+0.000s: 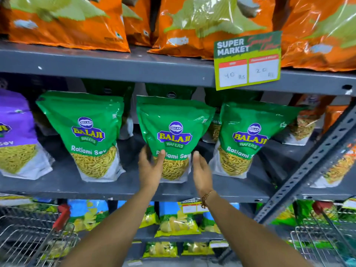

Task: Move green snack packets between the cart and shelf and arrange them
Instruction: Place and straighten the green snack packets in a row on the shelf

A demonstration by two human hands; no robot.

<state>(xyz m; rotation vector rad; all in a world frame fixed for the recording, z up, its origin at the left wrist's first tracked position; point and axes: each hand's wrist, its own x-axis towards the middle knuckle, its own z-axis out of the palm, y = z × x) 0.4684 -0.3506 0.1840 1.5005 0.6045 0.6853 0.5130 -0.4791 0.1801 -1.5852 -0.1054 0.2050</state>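
Observation:
Three green Ratlami Sev packets stand upright in a row on the grey middle shelf [77, 187]: a left packet [90, 132], a middle packet [173, 130] and a right packet [248, 135]. More green packets stand behind them in shadow. My left hand [150, 168] grips the lower left of the middle packet, thumb across its front. My right hand [201, 172] is held open just off that packet's lower right edge, its fingertips close to the packet. A wire cart [25, 239] with a red handle sits at the lower left.
A purple packet [15, 132] stands at the shelf's left end and orange packets [308, 122] at the right. Large orange bags [67, 22] fill the shelf above, with a price tag [248, 60] on its edge. A second wire cart [319, 239] and a slanted metal brace [316, 158] are on the right.

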